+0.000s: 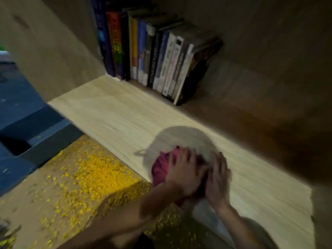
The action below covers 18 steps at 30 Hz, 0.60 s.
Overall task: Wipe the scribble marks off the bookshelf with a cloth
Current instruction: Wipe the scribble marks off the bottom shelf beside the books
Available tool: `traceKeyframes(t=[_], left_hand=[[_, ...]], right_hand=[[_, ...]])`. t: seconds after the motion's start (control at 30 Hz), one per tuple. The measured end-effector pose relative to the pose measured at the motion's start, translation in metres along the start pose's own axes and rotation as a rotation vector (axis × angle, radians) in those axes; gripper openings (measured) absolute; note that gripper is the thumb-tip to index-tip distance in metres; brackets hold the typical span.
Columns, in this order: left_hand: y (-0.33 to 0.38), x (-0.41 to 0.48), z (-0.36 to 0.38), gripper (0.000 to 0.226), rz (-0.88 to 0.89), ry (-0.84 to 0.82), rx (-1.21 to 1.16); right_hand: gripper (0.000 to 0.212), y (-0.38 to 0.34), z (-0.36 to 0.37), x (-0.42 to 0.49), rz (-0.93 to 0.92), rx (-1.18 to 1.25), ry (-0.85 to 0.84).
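Head view: low light, motion blur over both hands.

Light wood-grain shelf board of the bookshelf point(111, 112) runs from far left to near right. A crumpled pink cloth point(159, 168) lies on the board near its front edge, right of centre. The left hand point(183, 171) lies on top of the cloth, fingers laid fairly straight and pressing it down. Whether the thumb hooks under the cloth, I cannot tell. The right hand point(218, 177) sits just beside it on the right, fingers straight and close together, touching the left hand and possibly the cloth's edge.

A round grey shadow point(179, 139) falls on the board just beyond the hands. A thin grey looped line point(139, 153) shows at the shadow's left edge. It may be a scribble mark, but the blur leaves this uncertain. No other marks can be made out.

A row of upright books with mixed spines point(152, 56) stands at the far back, well apart from the hands. A yellow-speckled surface point(86, 173) lies below the board, near left.

Risks, as judged:
- A stroke kept under the shadow could miss the looped line to the left.
- A bunched cloth gives a small contact patch, so it may smear rather than lift.
- A long push towards the far side could knock the leaning end book.
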<state>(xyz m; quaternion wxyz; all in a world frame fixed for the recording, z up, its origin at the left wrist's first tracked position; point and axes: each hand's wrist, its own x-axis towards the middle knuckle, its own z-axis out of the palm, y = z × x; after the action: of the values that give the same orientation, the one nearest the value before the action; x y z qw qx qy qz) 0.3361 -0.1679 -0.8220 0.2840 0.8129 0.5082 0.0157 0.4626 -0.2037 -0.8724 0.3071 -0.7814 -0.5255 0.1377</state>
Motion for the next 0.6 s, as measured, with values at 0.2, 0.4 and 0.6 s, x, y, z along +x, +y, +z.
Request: traceKeyframes(t=[0.2,0.4,0.6], left_hand=[[-0.029,0.023,0.004,0.092,0.227,0.052,0.243],[-0.134,0.070,-0.066,0.069,-0.126,0.262,0.243],[-0.163,0.033,-0.076,0.046,-0.399,0.296,0.140]], right_hand=[[0.066,-0.001,0.003,-0.001,-0.050,-0.172,0.015],[0.072,-0.014,0.005,-0.001,0.048,-0.324,-0.077],[0.056,-0.030,0.002,-0.001,0.122,-0.533,-0.253]])
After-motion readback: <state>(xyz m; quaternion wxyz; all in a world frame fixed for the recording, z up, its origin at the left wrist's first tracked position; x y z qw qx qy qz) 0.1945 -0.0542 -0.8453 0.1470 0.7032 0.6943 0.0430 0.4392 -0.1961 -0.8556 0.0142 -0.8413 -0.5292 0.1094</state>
